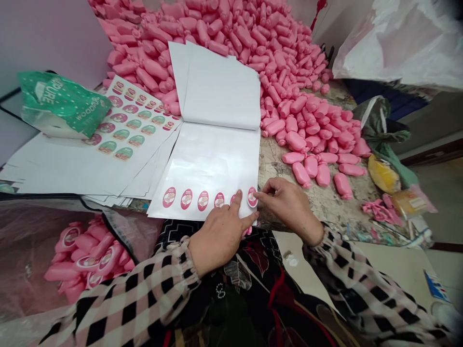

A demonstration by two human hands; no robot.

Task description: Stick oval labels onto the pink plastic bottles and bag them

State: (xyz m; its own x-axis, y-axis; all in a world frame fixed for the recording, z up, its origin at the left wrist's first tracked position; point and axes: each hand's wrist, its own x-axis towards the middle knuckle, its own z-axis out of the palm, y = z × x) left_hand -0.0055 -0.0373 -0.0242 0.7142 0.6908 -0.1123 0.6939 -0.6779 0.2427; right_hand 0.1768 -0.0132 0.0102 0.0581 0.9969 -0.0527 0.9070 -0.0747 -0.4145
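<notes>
A white sticker sheet [213,154] lies at the table's front edge, with a row of oval pink stickers [186,199] along its bottom. My left hand [220,233] rests on the sheet's lower right, index finger and thumb stretched apart and pressing on it. The index fingertip partly covers one sticker. At the sheet's right edge my right hand [289,205] pinches the side of the end sticker [252,196], which looks partly lifted. A bit of pink plastic [248,231] peeks out below my left thumb; most of it is hidden.
Pink bottles [249,33] are heaped across the back and right of the table. More label sheets [90,166] lie at left under a green pouch [65,103]. A clear bag [141,236] at lower left holds labelled bottles [94,255]. Yellow packets [383,176] lie at right.
</notes>
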